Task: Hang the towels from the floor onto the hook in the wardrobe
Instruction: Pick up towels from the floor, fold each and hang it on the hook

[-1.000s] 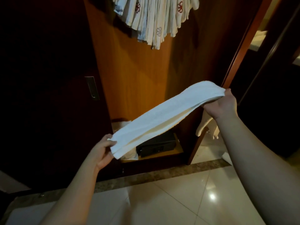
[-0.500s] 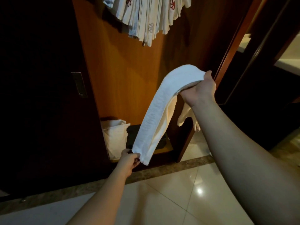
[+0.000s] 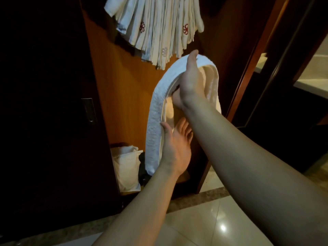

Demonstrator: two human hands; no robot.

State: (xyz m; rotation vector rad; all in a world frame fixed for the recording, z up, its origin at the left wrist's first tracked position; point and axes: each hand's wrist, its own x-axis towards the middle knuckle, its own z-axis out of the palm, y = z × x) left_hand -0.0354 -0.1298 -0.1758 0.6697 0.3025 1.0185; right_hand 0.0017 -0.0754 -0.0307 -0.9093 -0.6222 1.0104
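A folded white towel hangs in an arch inside the open wardrobe. My right hand grips its top fold, raised just under several white towels with red flower marks that hang from above. The hook itself is hidden behind them. My left hand is open, palm up, with straight fingers touching the inner side of the towel's hanging part. The towel's lower end dangles near the wardrobe's bottom shelf.
A white bag and a dark box sit on the wardrobe's low shelf. The dark sliding door with a metal handle stands at the left. A wooden door frame rises on the right. Glossy tiled floor lies below.
My right hand has lifted the towel's top higher toward the hanging towels. My left hand has let go of the towel's lower end and moved up, open, against the towel's middle.
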